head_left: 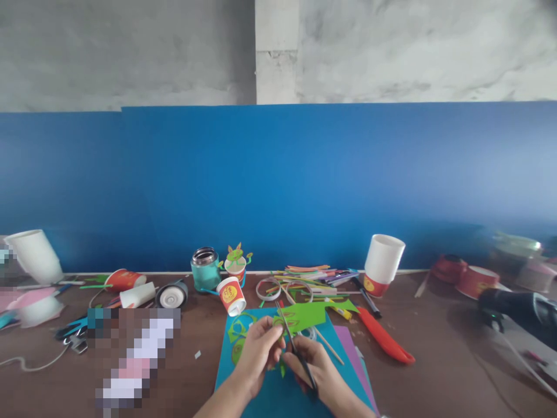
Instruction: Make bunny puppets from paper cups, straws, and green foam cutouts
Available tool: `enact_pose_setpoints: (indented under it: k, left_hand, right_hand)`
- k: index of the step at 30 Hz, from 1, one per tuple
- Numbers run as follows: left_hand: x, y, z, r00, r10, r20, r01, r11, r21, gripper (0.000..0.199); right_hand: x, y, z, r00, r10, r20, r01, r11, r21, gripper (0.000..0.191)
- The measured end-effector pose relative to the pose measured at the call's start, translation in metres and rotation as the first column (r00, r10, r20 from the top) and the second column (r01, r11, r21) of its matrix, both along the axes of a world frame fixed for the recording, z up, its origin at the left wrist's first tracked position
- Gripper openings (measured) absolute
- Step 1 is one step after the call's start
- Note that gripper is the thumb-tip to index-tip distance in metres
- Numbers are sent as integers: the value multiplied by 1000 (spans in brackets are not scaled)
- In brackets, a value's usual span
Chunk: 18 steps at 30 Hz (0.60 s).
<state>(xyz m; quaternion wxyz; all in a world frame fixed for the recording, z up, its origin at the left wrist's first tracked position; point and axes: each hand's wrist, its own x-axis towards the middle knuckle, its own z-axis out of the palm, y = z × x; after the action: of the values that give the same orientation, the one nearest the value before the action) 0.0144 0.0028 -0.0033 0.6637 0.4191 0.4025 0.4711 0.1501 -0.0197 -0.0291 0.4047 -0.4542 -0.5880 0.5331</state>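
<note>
My left hand (261, 348) pinches a piece of green paper (277, 320) between thumb and fingers. My right hand (315, 366) is closed around a pair of dark scissors (297, 347), whose blades point up and away beside the left fingertips. A larger green sheet with drawn shapes (308, 316) lies just beyond both hands. Under them is blue paper (261, 400), with green cut-outs (237, 348) at the left wrist. A thin wooden stick (329, 347) and a roll of clear tape (310, 332) lie near the right hand.
A red-and-white paper cup (231, 296) lies tilted beside a teal jar (206, 269) and a decorated cup (235, 267). Colored strips (313, 280) spread along the back. Stacked white cups (384, 258) and a red pouch (385, 337) are at right. A blue partition (278, 186) stands behind.
</note>
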Motion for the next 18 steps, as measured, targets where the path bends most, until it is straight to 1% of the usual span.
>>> enact_pose_setpoints:
  k: [2,9,18]
  left_hand:
    - [0,0,-1,1000,15,-10,-15,1000,12,30]
    - [0,-2,3,1000,2,-24,-2,1000,3,30]
    - [-4,0,6,999,-32,-26,32,999,22,27]
  right_hand:
    - [0,-1,0,1000,9,-3,-9,1000,6,42]
    - [-1,-2,0,1000,28,-6,-28,998,58,42]
    - [-2,-3,7,1000,-10,25,10,1000,14,42]
